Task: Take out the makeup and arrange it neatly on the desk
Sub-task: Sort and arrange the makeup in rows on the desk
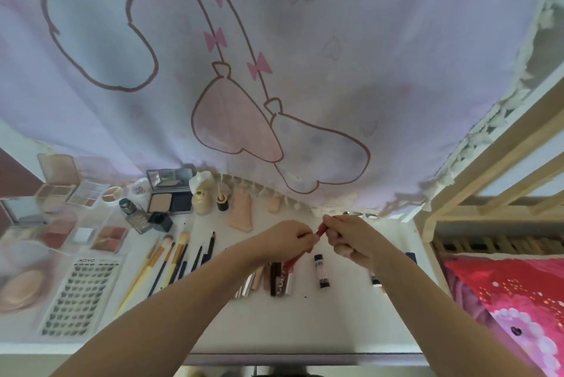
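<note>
Both my hands meet above the middle of the white desk [305, 324]. My left hand [293, 239] and my right hand [351, 239] each pinch one end of a slim red lip product [321, 229], held a little above the desk. Beneath them lies a row of lip tubes [280, 279] and a small dark-capped tube [322, 271]. Left of these, several brushes and pencils [171, 260] lie side by side. Palettes and compacts [91, 215] fill the desk's left part.
A false-lash card [81, 294] lies front left. Bottles and an open powder compact [171, 202] stand along the back under a pale printed curtain [274, 71]. A wooden bed frame [488, 163] and a red patterned cloth [512, 300] sit on the right.
</note>
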Motion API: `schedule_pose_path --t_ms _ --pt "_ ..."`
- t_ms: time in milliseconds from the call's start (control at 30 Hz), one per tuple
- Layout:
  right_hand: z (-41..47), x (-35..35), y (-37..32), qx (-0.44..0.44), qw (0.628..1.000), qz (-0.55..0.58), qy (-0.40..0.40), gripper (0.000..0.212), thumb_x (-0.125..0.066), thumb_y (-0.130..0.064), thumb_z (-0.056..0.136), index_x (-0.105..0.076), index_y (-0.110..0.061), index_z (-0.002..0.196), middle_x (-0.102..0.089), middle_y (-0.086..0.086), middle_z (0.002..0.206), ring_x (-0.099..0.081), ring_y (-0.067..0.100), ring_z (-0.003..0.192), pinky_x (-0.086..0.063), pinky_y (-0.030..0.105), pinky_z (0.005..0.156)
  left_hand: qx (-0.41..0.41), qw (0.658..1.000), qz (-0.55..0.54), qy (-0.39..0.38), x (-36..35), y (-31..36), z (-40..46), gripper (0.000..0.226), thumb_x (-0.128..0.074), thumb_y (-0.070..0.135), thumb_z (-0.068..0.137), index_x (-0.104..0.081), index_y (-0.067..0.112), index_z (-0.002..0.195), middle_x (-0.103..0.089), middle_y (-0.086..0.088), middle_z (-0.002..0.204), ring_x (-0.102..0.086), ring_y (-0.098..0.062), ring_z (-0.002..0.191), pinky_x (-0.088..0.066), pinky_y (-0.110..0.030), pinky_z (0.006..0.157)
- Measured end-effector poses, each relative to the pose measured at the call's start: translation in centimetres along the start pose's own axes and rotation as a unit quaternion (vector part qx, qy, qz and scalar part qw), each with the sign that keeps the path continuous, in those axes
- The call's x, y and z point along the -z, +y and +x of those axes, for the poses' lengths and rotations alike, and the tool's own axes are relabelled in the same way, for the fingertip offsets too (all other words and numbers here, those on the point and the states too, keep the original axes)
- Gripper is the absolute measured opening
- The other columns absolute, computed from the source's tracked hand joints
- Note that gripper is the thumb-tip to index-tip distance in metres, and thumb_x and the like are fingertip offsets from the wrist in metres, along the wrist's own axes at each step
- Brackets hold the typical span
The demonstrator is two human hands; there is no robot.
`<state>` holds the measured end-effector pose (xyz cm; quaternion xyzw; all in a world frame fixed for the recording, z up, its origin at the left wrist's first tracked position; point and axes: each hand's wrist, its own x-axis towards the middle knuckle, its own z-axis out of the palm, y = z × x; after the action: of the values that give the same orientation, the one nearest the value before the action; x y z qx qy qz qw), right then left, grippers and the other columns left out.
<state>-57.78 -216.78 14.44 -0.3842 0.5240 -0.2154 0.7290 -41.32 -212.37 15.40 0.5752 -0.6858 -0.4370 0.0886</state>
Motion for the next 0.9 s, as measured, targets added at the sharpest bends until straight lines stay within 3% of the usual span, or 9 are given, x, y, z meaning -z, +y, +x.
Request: schedule_pose_path --t_ms 67,133,267,333,500,633,733,800,900 --pt "-0.1 2.0 -0.9 -0.001 0.993 0.104 0.061 0.028 -0.042 -0.016 0.100 -0.050 -0.005 0.076 -0.037 -0.006 0.044 -0.029 0.001 0.032 -0.018 0.011 0.028 0.003 0.995 -0.057 -0.081 0.8 -1.1 -1.5 0.033 -0.043 0.033 0.098 -0.052 0.021 0.069 -0.048 0.006 0.061 -0.044 -0.007 0.053 -0.038 -0.021 0.058" --pt "-0.6 4.8 -1.9 0.024 0.984 0.141 0.107 0.026 -0.041 -0.014 0.100 -0.048 -0.006 0.076 -0.039 -0.005 0.045 -0.030 0.001 0.032 -0.019 0.011 0.027 0.031 0.989 -0.110 -0.091 0.7 -2.9 -3.4 0.031 -0.045 0.033 0.097 -0.054 0.018 0.072 -0.047 0.009 0.060 -0.043 -0.002 0.050 -0.037 -0.017 0.056" --pt "-1.3 3.5 0.3 -0.003 0.996 -0.067 0.066 0.011 -0.050 -0.008 0.094 -0.056 -0.006 0.085 -0.061 0.003 0.063 -0.050 0.007 0.047 -0.035 0.014 0.038 0.079 0.993 -0.082 0.015 -0.4 -4.8 -3.0 0.032 -0.043 0.032 0.098 -0.051 0.013 0.074 -0.046 0.002 0.063 -0.042 -0.008 0.054 -0.036 -0.023 0.061" --pt "-0.9 0.8 2.4 -0.047 0.987 -0.146 0.042 0.007 -0.052 -0.006 0.092 -0.059 -0.008 0.092 -0.071 0.004 0.076 -0.060 0.009 0.057 -0.045 0.019 0.047 0.096 0.994 -0.055 0.011 -1.3 -4.5 -1.6 0.033 -0.043 0.030 0.098 -0.051 0.010 0.073 -0.048 -0.003 0.067 -0.043 -0.013 0.060 -0.035 -0.025 0.063" --pt "1.5 -2.7 7.2 -0.083 0.963 -0.236 0.105 0.018 -0.043 -0.011 0.095 -0.053 -0.006 0.108 -0.070 0.005 0.091 -0.056 0.015 0.057 -0.042 0.020 0.047 0.170 0.985 -0.028 -0.004 -3.8 -5.2 1.3 0.037 -0.047 0.017 0.092 -0.039 0.014 0.056 -0.039 0.000 0.056 -0.037 -0.010 0.050 -0.030 -0.021 0.050" --pt "2.8 -3.4 9.1 -0.041 0.892 -0.428 0.141 0.025 -0.039 -0.024 0.098 -0.047 -0.004 0.110 -0.066 0.014 0.107 -0.063 0.031 0.094 -0.052 0.036 0.081 0.198 0.980 0.014 -0.006 -5.7 -5.4 2.9 0.034 -0.046 0.020 0.090 -0.040 0.014 0.057 -0.043 0.000 0.058 -0.048 -0.018 0.060 -0.038 -0.027 0.060" --pt "3.4 -2.8 9.2 -0.024 0.835 -0.524 0.164 0.023 -0.034 -0.027 0.099 -0.046 -0.008 0.106 -0.064 0.012 0.106 -0.062 0.029 0.097 -0.043 0.030 0.070 0.194 0.978 0.073 0.012 -6.9 -5.3 3.9 0.032 -0.043 0.033 0.094 -0.058 0.007 0.082 -0.063 -0.009 0.082 -0.062 -0.029 0.086 -0.044 -0.033 0.071" --pt "3.8 -2.0 9.2 -0.016 0.806 -0.566 0.171 0.018 -0.034 -0.026 0.099 -0.045 -0.012 0.101 -0.065 0.010 0.103 -0.063 0.028 0.094 -0.037 0.028 0.065 0.196 0.971 0.132 0.033 -7.8 -5.0 4.6 0.035 -0.041 0.037 0.096 -0.059 0.007 0.100 -0.065 -0.009 0.099 -0.063 -0.026 0.092 -0.042 -0.031 0.069" --pt "4.2 -1.1 9.4 0.010 0.755 -0.633 0.170 0.016 -0.036 -0.026 0.097 -0.046 -0.013 0.096 -0.067 0.008 0.097 -0.064 0.028 0.089 -0.033 0.028 0.061 0.181 0.953 0.239 0.049 -8.7 -4.3 5.4 0.027 -0.039 0.025 0.098 -0.060 0.010 0.104 -0.065 -0.006 0.105 -0.063 -0.024 0.096 -0.040 -0.030 0.067"
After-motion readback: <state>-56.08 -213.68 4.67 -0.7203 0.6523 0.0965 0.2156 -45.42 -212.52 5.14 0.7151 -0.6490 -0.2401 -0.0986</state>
